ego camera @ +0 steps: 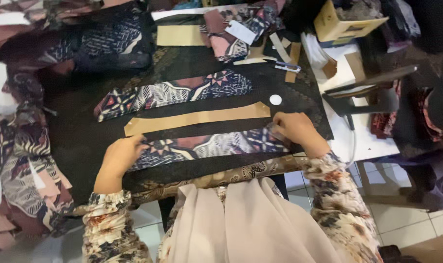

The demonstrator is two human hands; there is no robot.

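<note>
Pale headscarf fabric (250, 219) fills the foreground, nearest the camera, above the floral sleeves. Beyond it, a black cloth (80, 141) covers the counter (372, 146), whose white top shows only at the right edge. On the cloth lie three long curved strips, nearly parallel: an upper patterned strip (175, 93), a tan paper template (197, 118) in the middle, and a lower patterned strip (207, 146) nearest the person. The left hand (118, 158) presses flat on the lower strip's left end, fingers extended, nothing enclosed. The right hand (295, 129) pinches that strip's right end, fingertips closed on the fabric, just below the template's right tip. By appearance, the step in hand is smoothing and straightening the cut strip; the next move would call for holding both ends taut without shifting the template just beside it. Open room is narrow: printed fabric piles (17, 146) crowd the left edge, offcuts and card scraps (241, 34) the far edge, and the cloth's near hem overhangs the tiled floor (401, 209). A small white disc (275, 100) lies near the template's right end.
</note>
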